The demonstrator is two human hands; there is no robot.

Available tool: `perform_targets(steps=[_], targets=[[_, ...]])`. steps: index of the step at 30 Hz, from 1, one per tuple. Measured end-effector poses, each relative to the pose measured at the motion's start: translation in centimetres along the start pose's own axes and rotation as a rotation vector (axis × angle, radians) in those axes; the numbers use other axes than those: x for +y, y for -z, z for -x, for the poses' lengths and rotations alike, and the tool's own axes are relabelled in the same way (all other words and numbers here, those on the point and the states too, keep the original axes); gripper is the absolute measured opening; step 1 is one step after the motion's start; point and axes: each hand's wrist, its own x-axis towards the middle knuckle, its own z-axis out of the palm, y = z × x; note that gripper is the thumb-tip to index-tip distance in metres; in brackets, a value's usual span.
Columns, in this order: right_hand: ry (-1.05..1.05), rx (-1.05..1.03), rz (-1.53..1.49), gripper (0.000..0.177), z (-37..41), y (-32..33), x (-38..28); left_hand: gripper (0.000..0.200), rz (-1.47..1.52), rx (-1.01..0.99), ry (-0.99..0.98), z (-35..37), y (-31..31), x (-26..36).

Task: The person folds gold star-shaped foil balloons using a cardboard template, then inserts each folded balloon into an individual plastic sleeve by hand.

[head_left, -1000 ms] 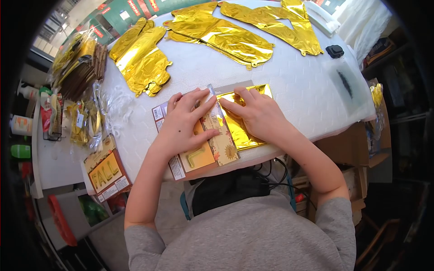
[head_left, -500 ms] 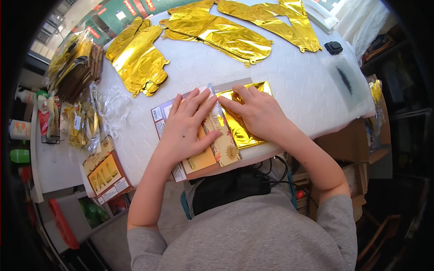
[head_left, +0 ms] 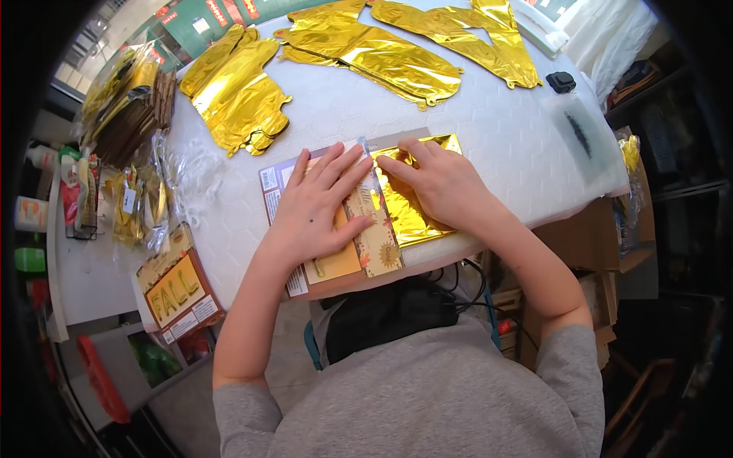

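Observation:
My left hand (head_left: 319, 210) lies flat with its fingers spread on a printed card package (head_left: 379, 248) with autumn leaves and a "Gold" badge. Right beside it, my right hand (head_left: 443, 179) bends its fingers over a folded gold foil balloon (head_left: 408, 217). The index finger reaches toward the card's edge, while the thumb is hidden under the hand. Part of the foil's left side is covered by the card. A grey flat sheet (head_left: 401, 137) shows beneath both at the far edge.
Flat gold foil balloons (head_left: 237, 91) lie along the table's (head_left: 328, 114) far side. A stack of packages (head_left: 126, 107), white ribbon (head_left: 195, 187) and a "FALL" package (head_left: 179, 294) are at left. A small black object (head_left: 561, 82) sits far right, above a cardboard box (head_left: 580, 237).
My right hand has shifted slightly right, with its index finger drawn back from the card's edge. My left hand stays flat on the card, which has turned and shifted very slightly.

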Motion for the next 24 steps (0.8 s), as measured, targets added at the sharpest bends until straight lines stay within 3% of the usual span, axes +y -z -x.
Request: perform_targets(steps=[12, 15, 17, 18, 20, 24], targets=[[-0.062, 0.009, -0.112, 0.047, 0.1, 1.7, 0.1, 0.080, -0.055, 0.029, -0.030, 0.2, -0.7, -0.4], [-0.222, 0.063, -0.200, 0.043, 0.6, 2.2, -0.4, 0.080, -0.056, 0.031, -0.023, 0.2, -0.8, -0.4], [-0.417, 0.298, -0.110, 0.036, 1.8, 1.6, 0.4, 0.080, -0.055, 0.033, -0.020, 0.2, -0.8, -0.4], [-0.417, 0.298, -0.107, 0.036, 2.4, 1.9, 0.5, 0.081, -0.051, 0.025, -0.016, 0.2, -0.8, -0.4], [-0.757, 0.109, -0.083, 0.034, 4.0, 2.7, 0.6, 0.082, -0.046, 0.019, -0.011, 0.2, -0.9, -0.5], [-0.857, 0.033, -0.166, 0.048, 4.8, 3.7, 0.9, 0.080, -0.050, 0.034, -0.021, 0.3, -1.0, -0.5]])
